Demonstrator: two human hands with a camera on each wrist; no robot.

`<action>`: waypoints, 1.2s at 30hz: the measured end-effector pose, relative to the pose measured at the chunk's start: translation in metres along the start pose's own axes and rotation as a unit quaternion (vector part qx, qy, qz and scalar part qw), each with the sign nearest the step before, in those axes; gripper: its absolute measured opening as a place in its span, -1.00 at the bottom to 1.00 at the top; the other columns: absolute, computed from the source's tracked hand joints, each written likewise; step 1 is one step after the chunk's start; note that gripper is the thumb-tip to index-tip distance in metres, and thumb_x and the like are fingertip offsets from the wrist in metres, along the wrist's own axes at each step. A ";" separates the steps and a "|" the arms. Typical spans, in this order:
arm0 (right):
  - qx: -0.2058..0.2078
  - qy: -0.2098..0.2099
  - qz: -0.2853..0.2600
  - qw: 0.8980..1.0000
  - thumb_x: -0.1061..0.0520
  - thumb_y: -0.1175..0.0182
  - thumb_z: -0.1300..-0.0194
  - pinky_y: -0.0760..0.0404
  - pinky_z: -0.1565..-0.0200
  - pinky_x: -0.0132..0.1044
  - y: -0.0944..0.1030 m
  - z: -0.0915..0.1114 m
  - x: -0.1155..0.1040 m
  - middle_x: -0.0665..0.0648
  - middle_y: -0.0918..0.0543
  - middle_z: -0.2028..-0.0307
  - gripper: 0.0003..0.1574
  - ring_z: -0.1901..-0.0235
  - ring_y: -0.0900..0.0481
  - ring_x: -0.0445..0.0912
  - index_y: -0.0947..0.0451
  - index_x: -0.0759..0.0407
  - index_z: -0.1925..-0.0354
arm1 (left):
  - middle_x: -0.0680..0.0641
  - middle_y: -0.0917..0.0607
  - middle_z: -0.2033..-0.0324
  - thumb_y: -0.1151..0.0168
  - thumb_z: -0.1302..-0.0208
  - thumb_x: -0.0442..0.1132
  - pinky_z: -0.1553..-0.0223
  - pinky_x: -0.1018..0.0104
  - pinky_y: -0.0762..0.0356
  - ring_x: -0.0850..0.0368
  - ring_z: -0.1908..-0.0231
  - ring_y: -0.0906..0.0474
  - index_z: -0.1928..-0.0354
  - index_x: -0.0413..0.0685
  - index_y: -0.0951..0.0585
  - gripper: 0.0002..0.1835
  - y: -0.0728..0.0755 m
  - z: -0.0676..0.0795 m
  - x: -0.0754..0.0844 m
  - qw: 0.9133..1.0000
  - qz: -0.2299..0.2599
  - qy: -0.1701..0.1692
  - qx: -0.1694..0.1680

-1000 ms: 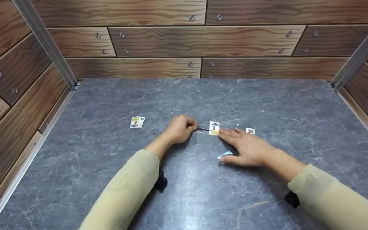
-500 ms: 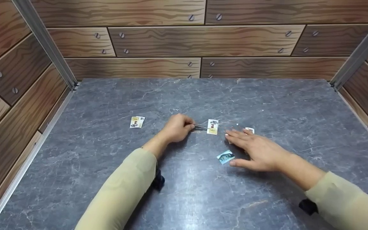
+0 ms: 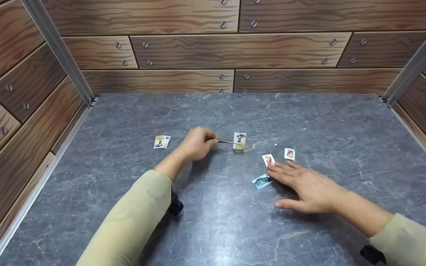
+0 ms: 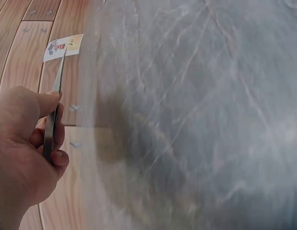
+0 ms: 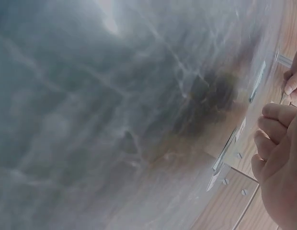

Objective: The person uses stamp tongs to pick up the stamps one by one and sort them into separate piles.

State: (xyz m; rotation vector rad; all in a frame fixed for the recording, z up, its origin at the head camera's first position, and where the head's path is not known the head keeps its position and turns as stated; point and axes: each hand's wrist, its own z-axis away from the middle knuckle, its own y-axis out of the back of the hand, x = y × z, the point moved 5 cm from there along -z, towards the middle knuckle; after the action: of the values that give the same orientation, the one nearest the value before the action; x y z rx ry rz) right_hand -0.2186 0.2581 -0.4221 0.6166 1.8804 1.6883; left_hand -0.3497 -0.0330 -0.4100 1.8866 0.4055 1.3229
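My left hand (image 3: 199,144) grips a pair of metal tweezers (image 3: 226,141), pinched between thumb and fingers. Their tips hold a small white and yellow picture card (image 3: 239,139), which hovers just off the table. In the left wrist view the same card (image 4: 64,47) shows at the tweezers' tips. My right hand (image 3: 311,188) is spread out with its thumb apart, low over the table and holding nothing. Its fingertips are beside a small white card with a red figure (image 3: 267,159) and a blue card (image 3: 261,181); contact cannot be told.
A second white card with a red figure (image 3: 289,154) lies beyond the right fingertips. To the left of the left hand sit overlapping yellow and white cards (image 3: 161,142). A tiny white speck (image 3: 275,144) is on the grey marbled table (image 3: 213,221). Wood-patterned walls (image 3: 235,51) surround it.
The tweezered card has moved left and away from me, now off the table. My right hand has drawn back right and towards me, uncovering the blue card and a white card.
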 end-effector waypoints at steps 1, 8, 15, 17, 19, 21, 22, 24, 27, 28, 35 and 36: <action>0.001 0.002 0.001 1.000 -0.51 -0.11 -0.47 -0.25 -0.46 0.18 -0.001 0.001 -0.001 0.19 -0.31 -0.56 0.10 -0.51 -0.30 0.21 -0.30 0.21 -0.58 | -0.07 -0.81 0.23 -0.27 -0.48 -0.37 0.16 0.20 -0.49 0.13 0.30 -0.53 0.10 -0.25 -0.82 -0.83 0.003 0.001 0.000 1.000 0.001 0.000 0.001; 0.004 0.011 -0.001 1.000 -0.49 -0.15 -0.46 -0.30 -0.44 0.19 -0.004 0.011 -0.004 0.16 -0.35 -0.56 0.07 -0.50 -0.34 0.18 -0.33 0.21 -0.56 | -0.04 -0.79 0.27 -0.26 -0.50 -0.35 0.20 0.23 -0.47 0.17 0.35 -0.49 0.08 -0.24 -0.81 -0.83 0.024 0.008 -0.004 1.000 0.006 -0.001 0.011; -0.004 0.004 -0.008 1.000 -0.50 -0.15 -0.45 -0.31 -0.43 0.18 -0.006 0.018 -0.007 0.14 -0.35 -0.56 0.06 -0.50 -0.33 0.15 -0.34 0.17 -0.57 | 0.05 -0.68 0.43 -0.28 -0.49 -0.34 0.29 0.24 -0.40 0.19 0.44 -0.42 0.17 -0.19 -0.81 -0.85 0.045 0.016 -0.011 0.999 0.003 0.012 0.032; -0.005 0.007 -0.006 1.000 -0.50 -0.15 -0.45 -0.32 -0.43 0.19 -0.007 0.019 -0.008 0.16 -0.35 -0.56 0.06 -0.50 -0.34 0.17 -0.35 0.17 -0.56 | 0.06 -0.69 0.42 -0.28 -0.49 -0.34 0.30 0.25 -0.40 0.21 0.44 -0.42 0.17 -0.18 -0.82 -0.85 0.051 0.019 -0.012 0.999 0.008 0.016 0.038; -0.004 0.010 -0.004 1.000 -0.50 -0.15 -0.46 -0.33 -0.42 0.20 -0.008 0.020 -0.009 0.17 -0.35 -0.56 0.06 -0.49 -0.35 0.18 -0.35 0.18 -0.56 | 0.07 -0.67 0.44 -0.28 -0.49 -0.34 0.32 0.26 -0.38 0.21 0.46 -0.41 0.18 -0.18 -0.81 -0.85 0.056 0.022 -0.014 0.999 0.015 0.020 0.041; -0.005 0.013 -0.004 1.000 -0.49 -0.15 -0.46 -0.33 -0.42 0.20 -0.008 0.021 -0.009 0.17 -0.35 -0.56 0.06 -0.49 -0.34 0.17 -0.35 0.18 -0.56 | 0.07 -0.63 0.47 -0.28 -0.49 -0.35 0.34 0.27 -0.36 0.21 0.47 -0.39 0.19 -0.18 -0.81 -0.86 0.060 0.024 -0.016 0.999 0.021 0.022 0.044; -0.004 0.013 -0.005 1.000 -0.49 -0.15 -0.46 -0.33 -0.42 0.19 -0.009 0.021 -0.009 0.16 -0.35 -0.56 0.05 -0.50 -0.34 0.16 -0.35 0.18 -0.56 | 0.09 -0.63 0.47 -0.29 -0.49 -0.36 0.35 0.27 -0.35 0.21 0.47 -0.39 0.20 -0.18 -0.81 -0.86 0.063 0.025 -0.017 0.998 0.022 0.023 0.046; -0.004 0.011 -0.006 1.000 -0.49 -0.15 -0.46 -0.33 -0.42 0.18 -0.009 0.021 -0.009 0.15 -0.36 -0.56 0.05 -0.50 -0.34 0.14 -0.34 0.17 -0.56 | 0.08 -0.62 0.48 -0.28 -0.48 -0.36 0.35 0.26 -0.35 0.21 0.48 -0.38 0.21 -0.18 -0.81 -0.86 0.068 0.027 -0.019 0.998 0.020 0.020 0.049; -0.004 0.010 -0.011 1.000 -0.49 -0.16 -0.46 -0.33 -0.42 0.18 -0.009 0.020 -0.009 0.14 -0.36 -0.55 0.05 -0.50 -0.34 0.13 -0.35 0.17 -0.56 | 0.07 -0.66 0.46 -0.29 -0.47 -0.37 0.32 0.25 -0.38 0.20 0.46 -0.41 0.20 -0.20 -0.81 -0.86 0.077 0.030 -0.022 0.998 0.011 0.014 0.058; -0.004 0.009 -0.012 1.000 -0.49 -0.16 -0.46 -0.33 -0.42 0.18 -0.009 0.020 -0.009 0.13 -0.36 -0.55 0.05 -0.50 -0.34 0.13 -0.35 0.17 -0.56 | 0.06 -0.67 0.46 -0.29 -0.47 -0.37 0.31 0.25 -0.39 0.20 0.45 -0.42 0.19 -0.20 -0.81 -0.87 0.080 0.032 -0.023 0.998 0.009 0.013 0.060; -0.004 0.007 -0.015 1.000 -0.49 -0.16 -0.45 -0.35 -0.41 0.17 -0.010 0.019 -0.010 0.14 -0.37 -0.55 0.06 -0.49 -0.36 0.13 -0.34 0.18 -0.56 | 0.09 -0.57 0.54 -0.29 -0.48 -0.37 0.35 0.24 -0.37 0.20 0.49 -0.39 0.18 -0.22 -0.80 -0.87 0.099 0.045 -0.037 0.997 0.002 0.028 0.067; -0.004 0.005 -0.016 1.000 -0.49 -0.16 -0.45 -0.34 -0.42 0.17 -0.011 0.020 -0.010 0.14 -0.36 -0.55 0.06 -0.49 -0.35 0.12 -0.34 0.17 -0.56 | 0.09 -0.56 0.54 -0.29 -0.48 -0.37 0.36 0.24 -0.37 0.20 0.50 -0.39 0.17 -0.21 -0.80 -0.87 0.101 0.047 -0.039 0.997 0.003 0.031 0.067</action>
State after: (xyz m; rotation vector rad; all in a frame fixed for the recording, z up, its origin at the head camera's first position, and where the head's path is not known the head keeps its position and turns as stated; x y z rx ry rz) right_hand -0.1979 0.2648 -0.4332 0.5712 1.8796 1.6816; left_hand -0.3404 -0.1430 -0.3670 1.9599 0.5336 1.3912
